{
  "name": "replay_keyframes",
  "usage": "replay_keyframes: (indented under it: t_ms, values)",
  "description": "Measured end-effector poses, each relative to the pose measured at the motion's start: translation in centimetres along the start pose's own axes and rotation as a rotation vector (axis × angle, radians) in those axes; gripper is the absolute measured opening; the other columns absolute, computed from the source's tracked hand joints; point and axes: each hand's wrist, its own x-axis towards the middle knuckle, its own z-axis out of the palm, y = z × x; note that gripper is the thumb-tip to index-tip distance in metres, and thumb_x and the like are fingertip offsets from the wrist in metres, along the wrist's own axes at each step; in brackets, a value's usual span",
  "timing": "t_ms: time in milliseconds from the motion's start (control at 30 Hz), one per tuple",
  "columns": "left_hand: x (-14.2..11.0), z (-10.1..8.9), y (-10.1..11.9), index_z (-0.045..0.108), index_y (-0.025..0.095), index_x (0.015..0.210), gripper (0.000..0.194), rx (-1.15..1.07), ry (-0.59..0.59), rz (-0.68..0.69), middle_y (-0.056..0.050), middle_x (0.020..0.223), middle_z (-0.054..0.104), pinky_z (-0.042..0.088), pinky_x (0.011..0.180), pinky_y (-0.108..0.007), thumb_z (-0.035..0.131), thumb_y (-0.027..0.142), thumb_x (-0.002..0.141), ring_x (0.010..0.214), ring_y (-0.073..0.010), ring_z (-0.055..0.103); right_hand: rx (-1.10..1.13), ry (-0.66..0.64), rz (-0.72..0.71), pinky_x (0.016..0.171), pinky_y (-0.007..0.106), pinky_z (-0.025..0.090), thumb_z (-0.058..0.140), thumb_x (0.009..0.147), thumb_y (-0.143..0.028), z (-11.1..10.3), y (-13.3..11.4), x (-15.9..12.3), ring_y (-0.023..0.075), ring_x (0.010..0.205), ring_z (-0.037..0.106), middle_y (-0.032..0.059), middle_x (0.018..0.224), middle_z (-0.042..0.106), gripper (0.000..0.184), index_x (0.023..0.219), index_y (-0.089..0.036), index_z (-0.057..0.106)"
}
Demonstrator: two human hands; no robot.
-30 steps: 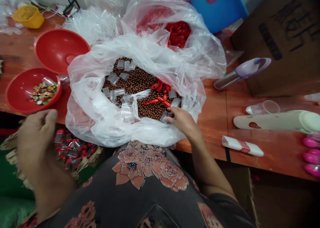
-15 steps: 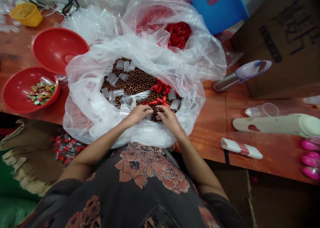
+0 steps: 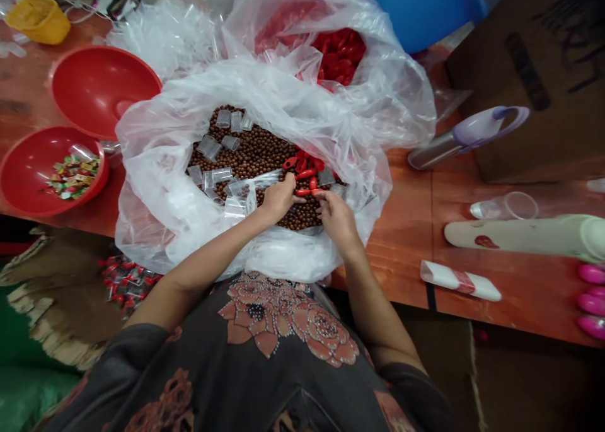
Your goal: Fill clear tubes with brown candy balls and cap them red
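Note:
A clear plastic bag (image 3: 155,186) lies open on the table, holding a heap of small brown beads (image 3: 250,154). Several clear plastic tubes (image 3: 209,147) rest on the beads, and several red plastic pieces (image 3: 302,167) lie at the heap's right side. My left hand (image 3: 278,198) is in the beads, its fingertips beside the red pieces. My right hand (image 3: 335,217) reaches in from the bag's lower right, fingertips at a red piece. Whatever the fingers may pinch is hidden.
A second clear bag of red pieces (image 3: 338,57) stands behind. Left are two red bowls (image 3: 97,88), one holding wrapped sweets, and a yellow basket (image 3: 38,19). Right are a cardboard box (image 3: 534,98), a steel flask (image 3: 466,139) and white rolls (image 3: 520,236) on the wooden table (image 3: 401,243).
My left hand has come from the left of the bag into the beads, next to my right hand. My right hand has shifted from the bag's lower edge towards the red pieces.

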Motion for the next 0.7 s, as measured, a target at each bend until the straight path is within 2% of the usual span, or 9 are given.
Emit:
replay_keyframes:
  t_ms: [67, 133, 300, 433, 567, 700]
  values:
    - [0.1, 0.2, -0.2, 0.049, 0.021, 0.105, 0.035, 0.014, 0.034, -0.007, -0.005, 0.083, 0.066, 0.042, 0.078, -0.033, 0.071, 0.038, 0.082, 0.085, -0.0275, 0.066, 0.011, 0.013, 0.01, 0.084, 0.044, 0.057, 0.041, 0.091, -0.022, -0.1, 0.2, 0.0, 0.0236, 0.096, 0.066, 0.0095, 0.112, 0.068, 0.033, 0.114, -0.023, 0.065]
    - [-0.3, 0.4, -0.8, 0.047, 0.022, 0.106, 0.035, -0.053, 0.025, 0.008, -0.003, 0.083, 0.065, 0.043, 0.077, -0.031, 0.071, 0.034, 0.082, 0.083, -0.0241, 0.066, 0.025, 0.025, 0.03, 0.081, 0.042, 0.058, 0.041, 0.09, -0.022, -0.2, 0.3, 0.0, 0.0215, 0.088, 0.067, 0.009, 0.114, 0.067, 0.036, 0.12, -0.024, 0.063]
    - [-1.3, 1.4, -2.4, 0.043, 0.023, 0.104, 0.046, -0.405, -0.027, 0.073, 0.003, 0.083, 0.062, 0.044, 0.073, -0.027, 0.073, 0.012, 0.071, 0.074, -0.0155, 0.062, 0.054, 0.038, 0.047, 0.074, 0.037, 0.059, 0.04, 0.092, -0.023, -0.2, 0.3, 0.1, 0.0159, 0.072, 0.063, 0.0083, 0.117, 0.065, 0.041, 0.128, -0.026, 0.059]
    - [-0.7, 2.1, -2.3, 0.044, 0.021, 0.095, 0.043, -0.736, 0.008, 0.034, 0.004, 0.078, 0.061, 0.046, 0.074, -0.026, 0.073, 0.009, 0.066, 0.072, -0.013, 0.061, 0.052, 0.061, 0.025, 0.071, 0.034, 0.058, 0.04, 0.093, -0.024, -0.4, 0.1, 0.0, 0.0144, 0.07, 0.061, 0.0082, 0.114, 0.063, 0.038, 0.126, -0.026, 0.059]
    - [-0.6, 1.5, -2.1, 0.045, 0.019, 0.094, 0.046, -1.038, -0.038, -0.036, 0.003, 0.08, 0.062, 0.047, 0.076, -0.026, 0.077, 0.011, 0.062, 0.073, -0.0111, 0.061, 0.052, 0.083, 0.045, 0.071, 0.035, 0.058, 0.04, 0.094, -0.024, -1.1, -0.4, -0.4, 0.0146, 0.07, 0.06, 0.0077, 0.108, 0.061, 0.034, 0.121, -0.025, 0.061]
    - [-1.7, 0.0, -2.3, 0.052, 0.017, 0.098, 0.051, -1.174, -0.038, -0.062, 0.001, 0.087, 0.065, 0.048, 0.085, -0.029, 0.08, 0.012, 0.056, 0.08, -0.0115, 0.063, 0.035, 0.104, 0.031, 0.075, 0.037, 0.058, 0.039, 0.09, -0.017, -1.7, -0.3, -0.5, 0.0183, 0.081, 0.062, 0.008, 0.11, 0.059, 0.036, 0.118, -0.025, 0.062]
